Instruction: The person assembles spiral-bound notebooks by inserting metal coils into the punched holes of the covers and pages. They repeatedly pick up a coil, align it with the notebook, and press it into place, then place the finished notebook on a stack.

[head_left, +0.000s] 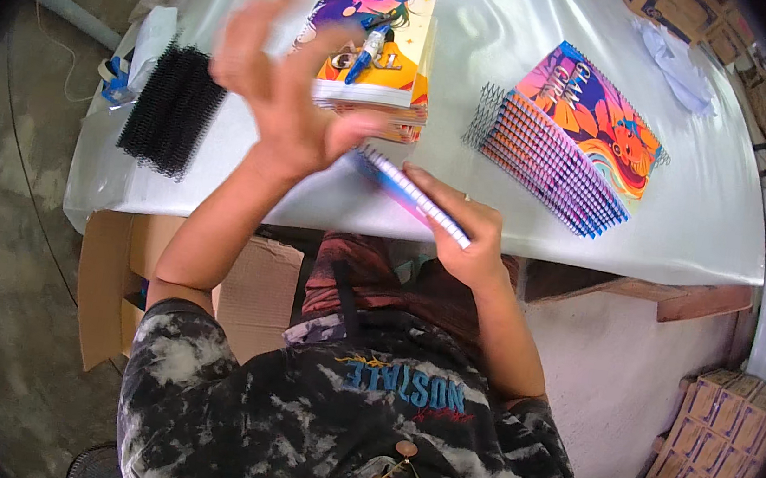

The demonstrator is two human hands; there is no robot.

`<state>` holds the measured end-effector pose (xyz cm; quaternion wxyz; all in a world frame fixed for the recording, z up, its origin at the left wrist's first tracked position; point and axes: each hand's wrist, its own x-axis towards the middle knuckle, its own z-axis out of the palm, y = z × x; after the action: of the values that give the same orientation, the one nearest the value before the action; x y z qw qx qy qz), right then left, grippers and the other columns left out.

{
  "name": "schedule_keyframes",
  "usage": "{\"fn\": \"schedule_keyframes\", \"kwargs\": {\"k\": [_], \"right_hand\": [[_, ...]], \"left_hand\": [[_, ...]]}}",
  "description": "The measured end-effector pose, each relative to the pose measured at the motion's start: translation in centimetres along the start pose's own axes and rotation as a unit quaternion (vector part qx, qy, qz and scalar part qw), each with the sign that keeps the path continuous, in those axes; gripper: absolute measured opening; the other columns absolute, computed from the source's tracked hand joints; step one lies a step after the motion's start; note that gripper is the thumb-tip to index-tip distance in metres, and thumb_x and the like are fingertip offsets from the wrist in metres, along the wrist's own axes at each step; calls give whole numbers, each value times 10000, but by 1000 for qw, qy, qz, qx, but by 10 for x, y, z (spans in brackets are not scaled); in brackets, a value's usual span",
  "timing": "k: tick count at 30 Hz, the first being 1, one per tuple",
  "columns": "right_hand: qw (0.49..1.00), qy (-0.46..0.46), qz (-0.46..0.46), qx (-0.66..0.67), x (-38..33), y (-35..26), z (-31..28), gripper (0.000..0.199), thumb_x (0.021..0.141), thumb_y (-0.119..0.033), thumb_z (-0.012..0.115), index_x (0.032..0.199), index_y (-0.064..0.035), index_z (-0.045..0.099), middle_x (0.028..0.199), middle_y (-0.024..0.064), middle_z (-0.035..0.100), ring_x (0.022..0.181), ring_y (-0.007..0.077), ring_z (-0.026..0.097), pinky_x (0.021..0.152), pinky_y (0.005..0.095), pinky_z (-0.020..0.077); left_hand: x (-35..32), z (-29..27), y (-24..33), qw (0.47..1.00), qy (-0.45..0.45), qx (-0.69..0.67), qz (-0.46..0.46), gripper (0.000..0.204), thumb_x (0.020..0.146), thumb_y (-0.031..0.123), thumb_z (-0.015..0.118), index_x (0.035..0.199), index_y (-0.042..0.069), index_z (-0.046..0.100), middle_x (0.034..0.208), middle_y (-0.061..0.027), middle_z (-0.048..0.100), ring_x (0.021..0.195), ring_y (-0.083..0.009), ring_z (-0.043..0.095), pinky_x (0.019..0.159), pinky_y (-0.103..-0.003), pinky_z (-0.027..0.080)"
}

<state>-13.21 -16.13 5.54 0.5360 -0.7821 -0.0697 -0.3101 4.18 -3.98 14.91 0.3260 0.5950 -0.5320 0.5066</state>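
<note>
Over the table's near edge, my right hand [475, 235] grips a notebook [411, 193] seen edge-on, its row of binding holes facing up. A dark coil end seems to show at its far left end. My left hand [273, 87] is raised beside that end, blurred by motion, with its fingers spread and nothing visible in them. Behind it stands a stack of unbound notebooks [405, 73] with an illustrated cover. A blue-and-white pen-like tool [368, 55] lies on top. To the left is a pile of black spiral coils [172, 114].
Bound spiral notebooks [590, 135] lie fanned at the right on the white-covered table [694, 206]. A blue tape dispenser [116, 82] sits at the left edge, a crumpled plastic sheet [672, 69] at the far right. Below are an open cardboard box [256, 296] and stacked cartons [716, 442].
</note>
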Motion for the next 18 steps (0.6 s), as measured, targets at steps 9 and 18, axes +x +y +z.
{"fn": "schedule_keyframes", "kwargs": {"k": [9, 18], "right_hand": [[997, -14, -65, -38, -2, -4, 1, 404, 714, 78, 550, 1113, 20, 573, 1106, 166, 602, 990, 261, 614, 831, 327, 493], [997, 7, -57, -42, -3, 1, 7, 482, 698, 68, 568, 1169, -33, 550, 1141, 143, 586, 987, 276, 606, 828, 342, 488]], "left_hand": [[-85, -12, 31, 980, -176, -75, 46, 1084, 688, 776, 424, 1325, -80, 234, 1356, -319, 224, 1246, -471, 242, 1010, -579, 153], [-89, -19, 51, 964, -178, -189, 60, 1007, 667, 711, 520, 1295, -34, 267, 1303, -279, 288, 1197, -485, 268, 1003, -594, 162]]}}
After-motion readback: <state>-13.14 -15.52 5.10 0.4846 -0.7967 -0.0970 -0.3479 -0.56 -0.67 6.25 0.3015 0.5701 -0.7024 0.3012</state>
